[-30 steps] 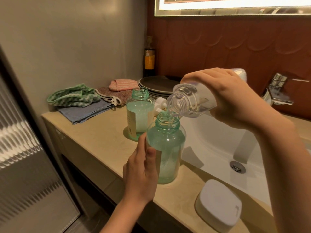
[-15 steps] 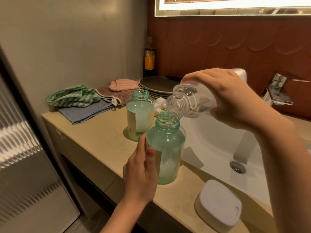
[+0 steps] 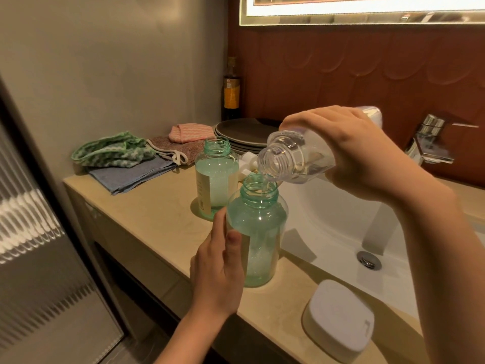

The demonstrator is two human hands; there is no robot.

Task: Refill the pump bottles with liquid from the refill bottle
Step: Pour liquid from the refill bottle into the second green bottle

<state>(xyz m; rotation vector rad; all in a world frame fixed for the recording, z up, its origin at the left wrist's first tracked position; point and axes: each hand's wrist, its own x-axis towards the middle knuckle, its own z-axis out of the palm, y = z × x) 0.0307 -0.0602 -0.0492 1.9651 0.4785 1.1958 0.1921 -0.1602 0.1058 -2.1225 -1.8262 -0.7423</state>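
At the front edge of the worktop (image 3: 147, 214) the left hand (image 3: 220, 271) grips the near pump bottle (image 3: 258, 227) low on its side, thumb in front and fingers curled round behind, steadying it upright. Its neck is open, with no pump fitted. Above it the right hand (image 3: 351, 151) is wrapped round the body of the clear refill bottle (image 3: 294, 156), which is tipped with its mouth just over the green neck, and a thin clear stream appears to run in.

This looks like the pouring step for the near bottle, which seems roughly half full. The next move calls for a steady tilt, the mouth held over the neck, and a lift back to level before the liquid reaches the shoulder.

A white lidded box (image 3: 341, 319) sits at the front edge to the right, beside the white sink (image 3: 328, 214) with its drain (image 3: 368, 260). Behind the near bottle stands the far pump bottle (image 3: 216, 177), also uncapped and seemingly fuller, with small white parts (image 3: 248, 160) beside it, possibly the pumps. Folded cloths (image 3: 131, 172) lie toward the back left corner. Dark plates (image 3: 241, 132) are stacked at the back edge, with a dark bottle (image 3: 231, 95) in the wall corner. A chrome tap (image 3: 430, 143) rises behind the sink, under a brown panelled wall (image 3: 367, 69) and a lit mirror (image 3: 367, 9).
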